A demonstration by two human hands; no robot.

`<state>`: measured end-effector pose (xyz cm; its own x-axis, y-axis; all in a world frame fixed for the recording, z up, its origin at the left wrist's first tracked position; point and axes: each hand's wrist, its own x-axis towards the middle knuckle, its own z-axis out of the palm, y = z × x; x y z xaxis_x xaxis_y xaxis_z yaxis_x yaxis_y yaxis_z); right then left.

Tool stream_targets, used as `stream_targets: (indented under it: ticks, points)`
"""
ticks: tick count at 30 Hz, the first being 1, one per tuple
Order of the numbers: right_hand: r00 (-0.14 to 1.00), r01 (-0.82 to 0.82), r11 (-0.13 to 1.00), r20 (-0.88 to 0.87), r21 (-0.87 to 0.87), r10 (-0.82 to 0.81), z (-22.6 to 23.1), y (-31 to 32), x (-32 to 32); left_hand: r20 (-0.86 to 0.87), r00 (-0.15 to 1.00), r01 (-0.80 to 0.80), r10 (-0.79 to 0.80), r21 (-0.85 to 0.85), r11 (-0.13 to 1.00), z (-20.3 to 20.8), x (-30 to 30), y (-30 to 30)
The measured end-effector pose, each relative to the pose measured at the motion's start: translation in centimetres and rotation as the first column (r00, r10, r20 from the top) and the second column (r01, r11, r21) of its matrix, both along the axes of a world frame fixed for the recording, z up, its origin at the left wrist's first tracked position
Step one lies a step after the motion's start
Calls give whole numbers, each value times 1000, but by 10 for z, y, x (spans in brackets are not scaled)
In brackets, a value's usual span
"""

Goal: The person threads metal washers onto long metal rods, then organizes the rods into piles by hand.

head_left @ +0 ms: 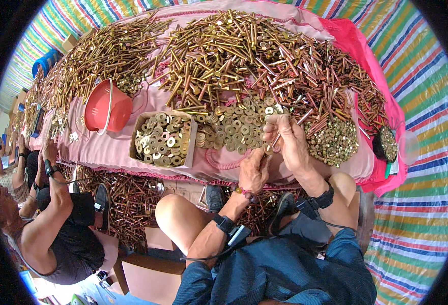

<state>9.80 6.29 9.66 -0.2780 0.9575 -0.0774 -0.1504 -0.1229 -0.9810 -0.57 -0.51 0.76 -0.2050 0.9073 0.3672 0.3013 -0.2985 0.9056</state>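
My left hand [254, 170] is closed, its fingers curled at the table's near edge. Just above and to the right, my right hand [291, 142] is also closed, fingers bent in a pinch. A sliver of copper-coloured metal shows between the hands, too small and covered to name. Flat brassy washers [241, 127] lie spread beside the fingertips. Left of them stands an open cardboard box [191, 145] full of washers. A heap of small hex nuts [333, 142] lies to the right of my right hand. Behind rises a large pile of long brassy bolts [208, 56].
The table has a pink cloth [203, 165]. A red bucket [109, 109] stands at left, a dark bowl of nuts [386, 144] at the right edge. More bolts [132, 208] lie on the floor near cardboard boxes [150, 277]. Another person [56, 223] works at the left.
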Motion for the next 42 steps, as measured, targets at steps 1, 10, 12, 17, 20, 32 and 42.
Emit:
stream_targets:
  ticks: [1, 10, 12, 17, 20, 32, 42]
  points:
    - [998, -13, 998, 61, 64, 9, 1, -2, 0, 3, 1000, 3, -4, 12, 1000, -2, 0, 0]
    - [990, -34, 992, 140, 120, 17, -5, -4, 3, -11, 1000, 26, -26, 16, 1000, -4, 0, 0]
    - [987, -53, 992, 155, 116, 35, -4, -8, 3, -24, 1000, 16, -16, 4, 1000, -5, 0, 0]
    - [936, -109, 900, 348, 421, -50, -6, -15, 0, -66, 998, -10, 9, -14, 1000, -5, -1, -2]
    - [829, -237, 784, 540, 574, -145, -38, -12, 10, -10, 999, -39, 39, -59, 997, -6, 0, -1]
    - [806, -222, 718, 539, 660, -247, -56, -37, 12, -22, 994, -108, 108, -6, 994, -11, 1, -8]
    - [424, -265, 784, 798, 561, -428, -22, -8, 121, -88, 994, -62, 69, 81, 995, -15, 3, 1]
